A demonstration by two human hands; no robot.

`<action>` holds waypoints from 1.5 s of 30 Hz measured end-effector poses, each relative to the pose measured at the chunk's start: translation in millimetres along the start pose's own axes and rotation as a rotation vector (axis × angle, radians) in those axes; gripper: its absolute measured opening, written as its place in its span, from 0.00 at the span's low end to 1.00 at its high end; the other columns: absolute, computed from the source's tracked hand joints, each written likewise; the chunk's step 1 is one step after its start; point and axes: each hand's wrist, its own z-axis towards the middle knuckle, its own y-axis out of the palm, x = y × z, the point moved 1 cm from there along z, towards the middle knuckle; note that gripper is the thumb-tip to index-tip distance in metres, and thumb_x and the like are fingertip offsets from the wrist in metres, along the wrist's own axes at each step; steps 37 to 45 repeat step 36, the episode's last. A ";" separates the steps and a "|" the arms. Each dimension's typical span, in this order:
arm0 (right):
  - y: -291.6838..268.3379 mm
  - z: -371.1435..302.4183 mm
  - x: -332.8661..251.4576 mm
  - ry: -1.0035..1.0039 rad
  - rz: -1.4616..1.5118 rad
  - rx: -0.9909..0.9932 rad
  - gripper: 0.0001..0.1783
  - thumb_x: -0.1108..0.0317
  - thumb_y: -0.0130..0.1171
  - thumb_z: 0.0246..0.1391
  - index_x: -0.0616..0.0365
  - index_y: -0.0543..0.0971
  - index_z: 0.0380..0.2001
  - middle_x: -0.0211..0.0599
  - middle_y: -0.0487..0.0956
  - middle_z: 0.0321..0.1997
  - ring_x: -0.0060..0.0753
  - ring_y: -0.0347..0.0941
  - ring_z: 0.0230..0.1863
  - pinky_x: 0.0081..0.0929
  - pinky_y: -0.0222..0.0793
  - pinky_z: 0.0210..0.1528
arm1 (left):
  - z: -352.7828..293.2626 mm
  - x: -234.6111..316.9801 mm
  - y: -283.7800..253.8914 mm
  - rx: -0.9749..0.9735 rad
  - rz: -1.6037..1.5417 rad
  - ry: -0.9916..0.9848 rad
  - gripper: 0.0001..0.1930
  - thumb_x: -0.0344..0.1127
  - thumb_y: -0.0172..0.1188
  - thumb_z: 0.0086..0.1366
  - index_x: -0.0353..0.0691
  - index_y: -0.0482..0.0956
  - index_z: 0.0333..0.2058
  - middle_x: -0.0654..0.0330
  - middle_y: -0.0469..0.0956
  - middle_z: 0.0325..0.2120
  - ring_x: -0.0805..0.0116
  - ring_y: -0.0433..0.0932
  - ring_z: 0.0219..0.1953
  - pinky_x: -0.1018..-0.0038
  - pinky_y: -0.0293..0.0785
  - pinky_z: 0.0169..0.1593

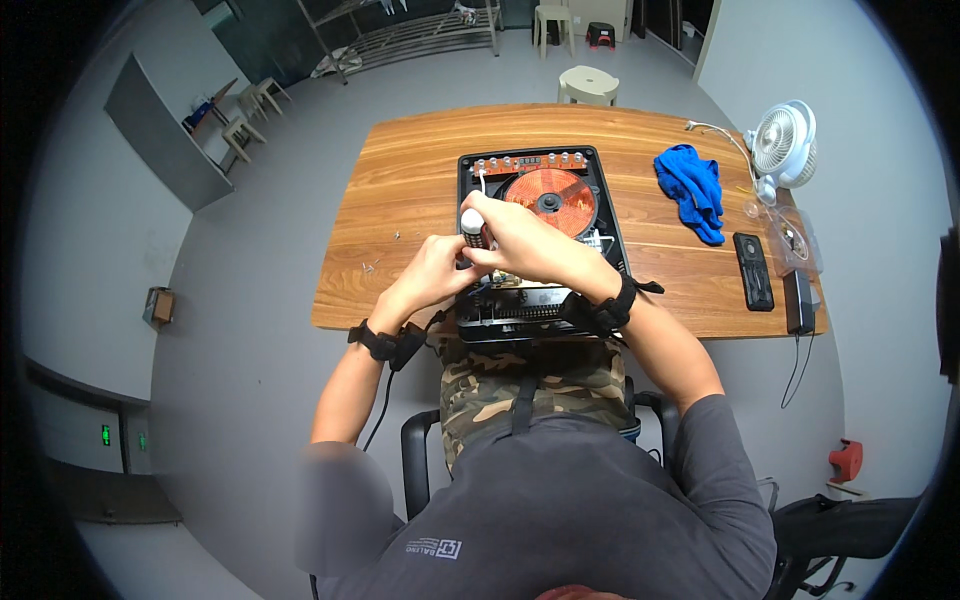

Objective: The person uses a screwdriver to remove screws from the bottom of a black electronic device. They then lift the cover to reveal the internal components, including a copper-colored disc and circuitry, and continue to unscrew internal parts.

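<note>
An opened induction cooker point(612, 215) lies on the table in front of me, its black case holding a round copper coil point(560, 185) and an orange button board point(530, 163). My right hand point(515, 235) is wrapped round a screwdriver point(473, 222) with a white-ended, dark handle, held over the case's left side. Beside it, my left hand point(432, 272) is closed, its fingertips together just below the handle. Whatever those fingertips pinch is hidden, as is the screwdriver's tip. Part of a circuit board point(505, 281) shows beneath my hands, above a dark finned part point(530, 312).
Several small screws point(370, 267) lie on the wooden table point(390, 190) to the left. Toward the right are a blue cloth point(690, 190), a white fan point(782, 145), a black tool case point(753, 272), a clear plastic box point(800, 240) and a black power adapter point(798, 303).
</note>
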 end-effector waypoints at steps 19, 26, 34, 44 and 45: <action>-2.0 7.9 -1.9 -0.098 -0.265 0.019 0.19 0.57 0.65 0.58 0.61 0.74 0.41 0.48 0.73 0.40 0.53 0.76 0.43 0.44 0.73 0.43 | 5.7 3.3 6.5 -0.019 -0.108 -0.113 0.19 0.40 0.77 0.53 0.32 0.84 0.36 0.50 0.86 0.29 0.58 0.86 0.33 0.66 0.80 0.38; 5.9 23.7 0.7 -0.183 -0.209 -0.055 0.15 0.59 0.58 0.57 0.62 0.72 0.36 0.47 0.72 0.37 0.52 0.74 0.40 0.44 0.72 0.39 | -4.5 -6.9 -3.2 -0.045 -0.390 -0.130 0.13 0.35 0.70 0.61 0.31 0.83 0.39 0.57 0.86 0.33 0.74 0.82 0.37 0.71 0.79 0.39; -8.5 26.1 -14.8 -0.043 -0.629 -0.060 0.27 0.44 0.59 0.62 0.62 0.76 0.34 0.45 0.78 0.38 0.49 0.81 0.36 0.41 0.78 0.35 | 3.1 3.3 11.0 0.070 -0.102 -0.201 0.09 0.27 0.74 0.55 0.33 0.86 0.34 0.60 0.85 0.31 0.73 0.81 0.34 0.73 0.78 0.37; -8.5 23.5 -9.2 -0.099 -0.587 -0.031 0.25 0.46 0.62 0.60 0.62 0.77 0.35 0.46 0.79 0.39 0.49 0.82 0.37 0.42 0.78 0.36 | 7.8 14.2 9.2 0.133 -0.072 -0.116 0.10 0.30 0.75 0.56 0.37 0.87 0.38 0.56 0.87 0.31 0.69 0.82 0.32 0.71 0.79 0.37; -8.5 23.5 -9.2 -0.099 -0.587 -0.031 0.25 0.46 0.62 0.60 0.62 0.77 0.35 0.46 0.79 0.39 0.49 0.82 0.37 0.42 0.78 0.36 | 7.8 14.2 9.2 0.133 -0.072 -0.116 0.10 0.30 0.75 0.56 0.37 0.87 0.38 0.56 0.87 0.31 0.69 0.82 0.32 0.71 0.79 0.37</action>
